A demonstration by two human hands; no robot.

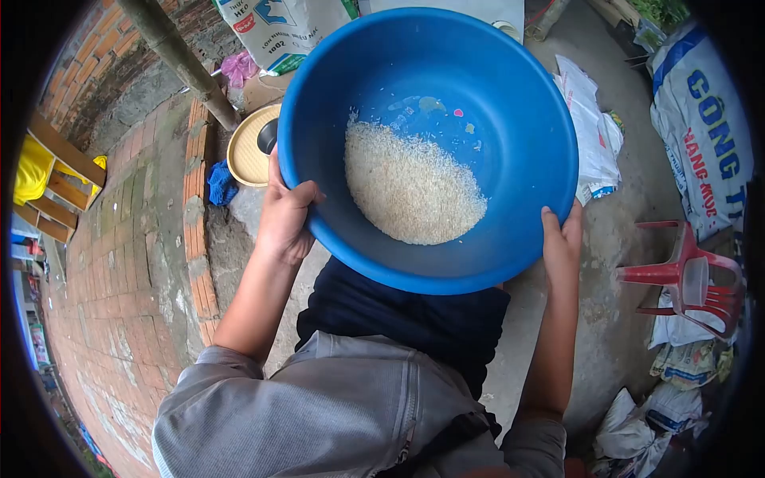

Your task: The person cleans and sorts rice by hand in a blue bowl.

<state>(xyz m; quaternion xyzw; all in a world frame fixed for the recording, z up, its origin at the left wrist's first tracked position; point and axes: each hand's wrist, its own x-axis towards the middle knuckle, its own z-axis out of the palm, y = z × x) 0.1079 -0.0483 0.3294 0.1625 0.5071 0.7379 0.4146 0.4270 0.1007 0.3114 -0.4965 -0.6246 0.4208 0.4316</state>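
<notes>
A large round blue basin [510, 135] is held up over my lap in both hands. White rice grains [414, 187] lie heaped in its lower left part, with a few scattered grains and small coloured marks on the bottom above the heap. My left hand [288, 209] grips the rim at the lower left, its thumb over the edge. On the right side, my right hand [563, 231] is closed round the rim, the thumb at the edge and the other fingers partly hidden beneath it.
Behind the basin at left is a round tan tray [243, 151] with a dark round object. A blue cloth [221, 184] lies beside a brick edging [197, 231]. At right are a red plastic chair [687, 275], a white sack [594, 135] and a large printed sack [701, 119].
</notes>
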